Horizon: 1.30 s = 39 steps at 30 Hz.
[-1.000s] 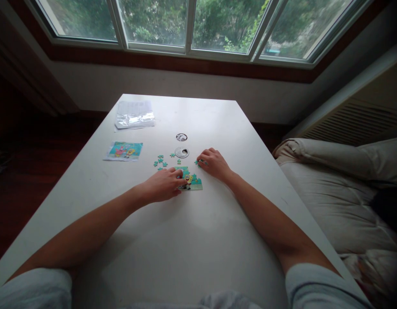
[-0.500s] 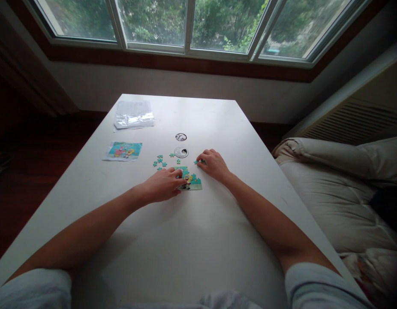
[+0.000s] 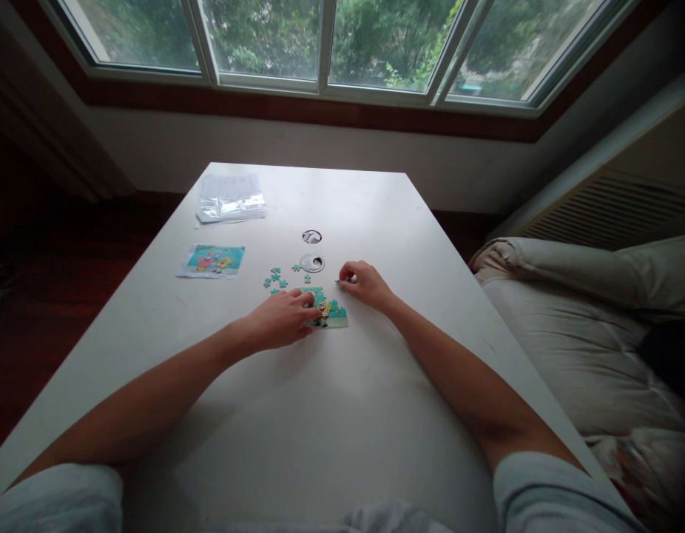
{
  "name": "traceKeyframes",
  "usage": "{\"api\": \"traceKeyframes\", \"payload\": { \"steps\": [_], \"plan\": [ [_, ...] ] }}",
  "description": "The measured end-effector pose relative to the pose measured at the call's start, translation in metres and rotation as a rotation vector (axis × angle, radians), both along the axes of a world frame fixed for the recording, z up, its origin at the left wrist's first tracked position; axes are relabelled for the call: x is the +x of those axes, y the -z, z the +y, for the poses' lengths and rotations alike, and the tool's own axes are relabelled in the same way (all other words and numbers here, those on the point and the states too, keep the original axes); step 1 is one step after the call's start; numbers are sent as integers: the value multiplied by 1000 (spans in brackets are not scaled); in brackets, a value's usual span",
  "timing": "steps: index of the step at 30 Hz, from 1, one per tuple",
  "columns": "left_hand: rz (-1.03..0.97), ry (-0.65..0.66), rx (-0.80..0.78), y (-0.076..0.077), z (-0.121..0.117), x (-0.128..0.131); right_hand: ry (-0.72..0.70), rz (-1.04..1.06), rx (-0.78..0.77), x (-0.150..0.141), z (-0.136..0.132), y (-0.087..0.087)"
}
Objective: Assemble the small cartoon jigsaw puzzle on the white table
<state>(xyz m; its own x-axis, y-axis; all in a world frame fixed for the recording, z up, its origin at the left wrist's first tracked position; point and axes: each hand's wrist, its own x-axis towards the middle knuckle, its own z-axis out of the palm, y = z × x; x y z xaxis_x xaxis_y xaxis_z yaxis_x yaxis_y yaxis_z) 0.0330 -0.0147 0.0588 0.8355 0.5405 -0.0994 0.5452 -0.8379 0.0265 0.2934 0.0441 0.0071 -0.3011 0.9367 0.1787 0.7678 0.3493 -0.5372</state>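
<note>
A partly joined jigsaw puzzle [image 3: 336, 317] with a yellow cartoon figure lies flat on the white table. My left hand [image 3: 284, 317] rests over its left side, fingers apart and pressing on it, so that side is hidden. Just beyond the puzzle's upper right, my right hand [image 3: 365, 285] pinches a small teal puzzle piece [image 3: 339, 282] between thumb and fingers, low over the tabletop. Several loose teal puzzle pieces [image 3: 275, 277] are scattered beyond my left hand. One single piece [image 3: 308, 279] sits just above the puzzle's top edge.
A printed picture sheet [image 3: 214, 260] with cartoon figures lies to the left. Behind it is a clear plastic bag with papers [image 3: 231, 198]. Two round grommets [image 3: 312, 263] are set in the white table [image 3: 331, 429]. A beige couch [image 3: 575, 333] stands to the right.
My right hand's fingers have drawn in and curled into a tighter pinch, with the piece turned between them. My left hand and the puzzle stay in place.
</note>
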Motion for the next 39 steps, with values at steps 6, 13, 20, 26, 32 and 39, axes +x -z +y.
{"api": "traceKeyframes", "payload": {
  "steps": [6, 13, 20, 26, 32, 39],
  "plan": [
    [-6, -52, 9, 0, 2, -2, -182, 227, -179, 5, -1, 1],
    [-9, -108, 1, -1, 5, -4, -285, 233, -315, 7, -4, 0],
    [-6, -120, -7, -1, 5, -3, -285, 200, -348, 3, -8, -5],
    [12, -122, 1, -4, 4, -1, -280, 97, -260, 0, -9, -9],
    [4, -114, 9, -2, 5, -1, -306, 7, -137, -1, -8, -6],
    [-5, -119, 7, -2, 4, -1, -309, -30, -111, 0, -8, -5]
  ]
}}
